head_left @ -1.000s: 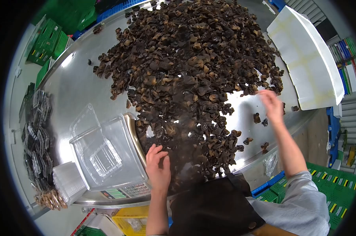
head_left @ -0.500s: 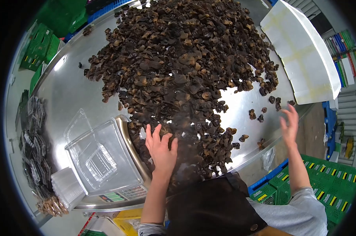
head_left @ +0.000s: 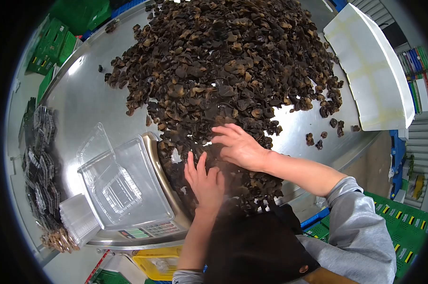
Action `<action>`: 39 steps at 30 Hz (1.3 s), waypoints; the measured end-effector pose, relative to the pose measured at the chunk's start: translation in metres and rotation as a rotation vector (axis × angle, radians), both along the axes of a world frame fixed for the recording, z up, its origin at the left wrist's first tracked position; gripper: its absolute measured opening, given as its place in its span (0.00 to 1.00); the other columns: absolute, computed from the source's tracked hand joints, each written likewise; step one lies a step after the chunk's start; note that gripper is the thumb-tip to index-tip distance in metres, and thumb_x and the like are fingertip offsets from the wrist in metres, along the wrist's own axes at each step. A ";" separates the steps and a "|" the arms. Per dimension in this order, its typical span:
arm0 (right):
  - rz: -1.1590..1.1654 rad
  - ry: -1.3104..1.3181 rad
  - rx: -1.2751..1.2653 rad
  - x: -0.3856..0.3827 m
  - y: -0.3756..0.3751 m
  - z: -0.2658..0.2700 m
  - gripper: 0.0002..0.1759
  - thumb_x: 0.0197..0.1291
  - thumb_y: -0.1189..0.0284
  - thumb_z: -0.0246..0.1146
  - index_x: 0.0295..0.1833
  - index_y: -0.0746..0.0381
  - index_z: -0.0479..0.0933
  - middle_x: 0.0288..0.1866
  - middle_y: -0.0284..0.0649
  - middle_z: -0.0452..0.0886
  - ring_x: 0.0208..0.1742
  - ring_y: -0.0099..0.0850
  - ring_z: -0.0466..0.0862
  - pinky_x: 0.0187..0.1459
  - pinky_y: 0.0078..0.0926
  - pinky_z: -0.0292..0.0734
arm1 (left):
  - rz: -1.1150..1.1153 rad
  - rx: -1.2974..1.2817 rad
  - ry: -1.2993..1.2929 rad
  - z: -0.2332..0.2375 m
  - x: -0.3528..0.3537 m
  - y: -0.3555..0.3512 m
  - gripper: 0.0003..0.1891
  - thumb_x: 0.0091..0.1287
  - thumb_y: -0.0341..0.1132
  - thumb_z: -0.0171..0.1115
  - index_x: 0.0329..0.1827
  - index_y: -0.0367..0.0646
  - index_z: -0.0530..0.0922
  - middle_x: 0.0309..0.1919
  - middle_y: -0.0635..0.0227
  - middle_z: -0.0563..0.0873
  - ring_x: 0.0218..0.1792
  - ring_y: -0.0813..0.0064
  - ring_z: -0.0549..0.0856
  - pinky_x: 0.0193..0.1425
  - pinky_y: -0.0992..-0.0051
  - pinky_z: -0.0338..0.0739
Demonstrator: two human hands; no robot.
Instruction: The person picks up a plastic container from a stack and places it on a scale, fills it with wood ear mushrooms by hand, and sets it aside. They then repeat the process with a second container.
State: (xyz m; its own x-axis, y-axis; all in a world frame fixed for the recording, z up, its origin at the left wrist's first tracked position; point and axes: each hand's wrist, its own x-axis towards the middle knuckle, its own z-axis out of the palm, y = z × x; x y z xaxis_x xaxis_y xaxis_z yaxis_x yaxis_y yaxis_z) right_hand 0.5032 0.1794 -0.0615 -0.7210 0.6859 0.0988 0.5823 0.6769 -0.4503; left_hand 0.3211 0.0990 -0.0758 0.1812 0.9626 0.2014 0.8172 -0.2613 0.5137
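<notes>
A big heap of dark brown wood ear mushrooms [head_left: 214, 61] covers the middle of the metal table [head_left: 88, 102]. At the heap's near edge, my left hand [head_left: 205, 184] rests palm down with its fingers apart, just right of the scale [head_left: 169, 180]. My right hand [head_left: 242, 149] is over the mushrooms just beyond it, fingers stretched out toward the left. Neither hand visibly holds a piece. On the scale's clear tray lies an open, clear plastic clamshell box [head_left: 119, 189] with no mushrooms in it.
Stacked clear boxes [head_left: 79, 220] stand left of the scale, near more packed containers [head_left: 41, 165]. A white foam box [head_left: 372, 71] sits at the table's right edge. Green crates [head_left: 403, 227] are at lower right; a yellow crate [head_left: 157, 262] is below the table.
My right hand has swung in from the table's right edge to the mushrooms beside my left hand. My left hand has shifted slightly right and nearer to me. The view has shifted a little.
</notes>
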 end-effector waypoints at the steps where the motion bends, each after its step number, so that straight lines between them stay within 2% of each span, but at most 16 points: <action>1: -0.085 0.113 -0.115 0.005 -0.004 0.003 0.04 0.51 0.72 0.69 0.31 0.60 0.83 0.63 0.38 0.77 0.76 0.43 0.64 0.75 0.49 0.57 | -0.016 0.019 -0.009 0.001 -0.001 -0.002 0.09 0.51 0.25 0.71 0.35 0.41 0.81 0.65 0.56 0.73 0.74 0.42 0.61 0.72 0.44 0.57; 6: -0.409 0.376 -0.455 0.033 -0.029 0.009 0.05 0.48 0.73 0.76 0.32 0.57 0.86 0.59 0.31 0.80 0.74 0.39 0.67 0.71 0.44 0.64 | -0.032 0.037 -0.030 0.005 -0.007 -0.016 0.09 0.52 0.27 0.70 0.35 0.42 0.81 0.64 0.56 0.74 0.73 0.41 0.62 0.71 0.42 0.57; 15: -0.464 0.460 -0.406 0.045 -0.054 0.032 0.03 0.51 0.75 0.73 0.32 0.60 0.86 0.55 0.36 0.84 0.69 0.41 0.73 0.65 0.40 0.72 | 0.023 -0.003 -0.148 0.014 -0.020 -0.018 0.10 0.56 0.24 0.68 0.40 0.42 0.81 0.64 0.57 0.75 0.74 0.45 0.63 0.74 0.51 0.57; 18: -0.497 0.756 -0.656 0.062 -0.056 0.044 0.05 0.58 0.77 0.69 0.40 0.64 0.84 0.49 0.39 0.86 0.60 0.35 0.81 0.64 0.35 0.72 | 0.056 0.012 -0.212 0.020 -0.021 -0.011 0.10 0.57 0.23 0.66 0.42 0.42 0.81 0.61 0.56 0.78 0.72 0.44 0.66 0.71 0.51 0.60; 20: -0.820 0.829 -0.702 0.097 -0.059 0.051 0.06 0.65 0.73 0.64 0.43 0.63 0.83 0.46 0.36 0.87 0.51 0.26 0.83 0.58 0.28 0.76 | 0.052 0.029 -0.253 0.020 -0.023 -0.008 0.10 0.57 0.22 0.66 0.41 0.42 0.81 0.60 0.57 0.79 0.71 0.44 0.68 0.71 0.52 0.61; 21: -1.072 0.662 -0.490 0.134 -0.061 0.040 0.09 0.67 0.69 0.63 0.43 0.63 0.83 0.47 0.36 0.87 0.48 0.26 0.83 0.56 0.26 0.76 | 0.047 0.037 -0.299 0.020 -0.025 -0.008 0.10 0.57 0.22 0.66 0.41 0.42 0.81 0.58 0.58 0.80 0.70 0.45 0.69 0.70 0.52 0.62; 23: -1.425 0.787 -0.227 0.207 -0.072 0.038 0.15 0.69 0.64 0.63 0.48 0.66 0.81 0.42 0.40 0.87 0.46 0.27 0.85 0.55 0.27 0.77 | 0.066 0.056 -0.315 0.017 -0.029 -0.006 0.10 0.57 0.21 0.66 0.41 0.41 0.81 0.57 0.60 0.81 0.69 0.46 0.71 0.70 0.53 0.63; 27: -1.846 0.881 0.170 0.429 -0.206 -0.023 0.16 0.68 0.64 0.64 0.50 0.67 0.81 0.34 0.38 0.85 0.34 0.23 0.84 0.35 0.20 0.79 | 0.154 0.011 -0.271 0.013 -0.037 0.003 0.10 0.58 0.21 0.65 0.42 0.40 0.80 0.57 0.58 0.81 0.68 0.45 0.71 0.68 0.54 0.66; 28: -1.987 0.732 0.092 0.483 -0.264 -0.036 0.18 0.70 0.59 0.61 0.45 0.65 0.83 0.30 0.34 0.82 0.32 0.21 0.83 0.32 0.18 0.75 | 0.198 -0.005 -0.293 0.014 -0.038 0.008 0.10 0.58 0.21 0.65 0.42 0.39 0.80 0.57 0.57 0.81 0.69 0.45 0.71 0.68 0.54 0.67; 30: -2.389 -0.074 -0.286 0.497 -0.340 -0.015 0.31 0.69 0.50 0.55 0.37 0.72 0.83 0.35 0.51 0.86 0.40 0.43 0.87 0.44 0.38 0.78 | 0.222 0.002 -0.296 0.016 -0.038 0.016 0.10 0.59 0.21 0.65 0.43 0.38 0.80 0.57 0.57 0.81 0.69 0.45 0.70 0.67 0.55 0.68; 31: -2.262 -0.221 -0.355 0.551 -0.409 -0.047 0.26 0.67 0.56 0.56 0.41 0.72 0.82 0.40 0.58 0.86 0.49 0.48 0.86 0.54 0.44 0.76 | 0.240 0.007 -0.298 0.017 -0.038 0.021 0.09 0.59 0.21 0.64 0.43 0.38 0.80 0.57 0.56 0.81 0.69 0.45 0.69 0.67 0.55 0.69; 33: -1.918 -0.924 -0.679 0.521 -0.427 -0.043 0.19 0.67 0.64 0.54 0.51 0.66 0.81 0.55 0.55 0.83 0.60 0.46 0.81 0.62 0.41 0.73 | 0.242 0.004 -0.319 0.013 -0.035 0.032 0.11 0.59 0.22 0.65 0.44 0.39 0.79 0.58 0.57 0.80 0.70 0.46 0.68 0.69 0.54 0.66; 34: -1.925 -0.915 -0.679 0.518 -0.423 -0.055 0.19 0.67 0.64 0.54 0.51 0.66 0.81 0.55 0.55 0.83 0.60 0.46 0.81 0.62 0.41 0.73 | 0.225 0.019 -0.280 0.013 -0.030 0.041 0.12 0.59 0.23 0.65 0.46 0.39 0.79 0.59 0.57 0.79 0.71 0.46 0.67 0.70 0.53 0.64; 36: -2.417 -0.370 -0.078 0.516 -0.417 -0.083 0.22 0.60 0.78 0.54 0.60 0.59 0.77 0.70 0.49 0.72 0.71 0.47 0.71 0.69 0.39 0.67 | 0.163 0.027 -0.258 0.017 -0.015 0.064 0.15 0.59 0.25 0.65 0.50 0.40 0.77 0.61 0.56 0.77 0.72 0.46 0.66 0.73 0.51 0.58; 38: -1.823 -0.584 0.122 0.408 -0.305 -0.016 0.34 0.50 0.88 0.53 0.64 0.53 0.74 0.77 0.45 0.62 0.76 0.47 0.64 0.74 0.39 0.61 | 0.103 0.042 -0.218 0.022 0.002 0.092 0.20 0.59 0.27 0.65 0.55 0.38 0.75 0.64 0.53 0.74 0.73 0.46 0.64 0.75 0.51 0.56; 39: -1.659 -0.474 0.223 0.388 -0.255 -0.006 0.38 0.43 0.92 0.51 0.63 0.54 0.75 0.77 0.45 0.62 0.76 0.45 0.63 0.74 0.38 0.60 | 0.082 0.053 -0.188 0.024 0.010 0.105 0.21 0.60 0.27 0.66 0.57 0.37 0.74 0.65 0.52 0.73 0.74 0.46 0.63 0.75 0.51 0.56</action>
State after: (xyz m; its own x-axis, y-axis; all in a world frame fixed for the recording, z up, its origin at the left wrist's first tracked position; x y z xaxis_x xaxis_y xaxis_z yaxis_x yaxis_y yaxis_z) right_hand 0.8911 -0.0757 -0.0678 0.6837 0.6686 0.2924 0.7069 -0.7062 -0.0381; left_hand 0.3310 0.2041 -0.0516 0.0576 0.9597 0.2750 0.7280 -0.2288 0.6462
